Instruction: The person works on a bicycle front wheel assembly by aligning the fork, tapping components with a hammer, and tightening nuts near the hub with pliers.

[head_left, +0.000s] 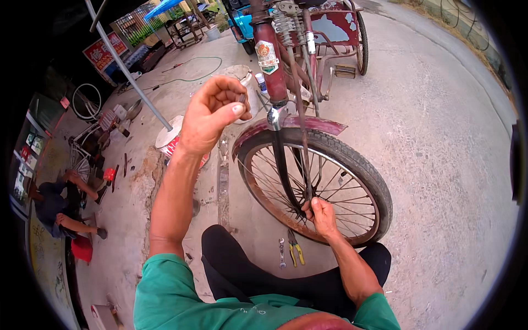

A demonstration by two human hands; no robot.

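Observation:
My left hand (223,107) is raised left of the maroon front post (276,82), fingers closed on a small dark piece I cannot identify. My right hand (322,217) is at the hub of the front wheel (369,181), fingers closed round the lower end of a long metal rod (304,154) that runs up beside the black fork (280,165). A faded maroon mudguard (330,124) arches over the tyre. A wrench (282,253) and yellow-handled pliers (296,253) lie on the ground between my legs and the wheel.
Behind are the tricycle's red frame (324,30), a white bucket (242,77) and a pole (124,69) in a second bucket (169,137). At left a person (52,201) sits beside bicycle parts (91,137). A green hose (195,59) crosses the pavement.

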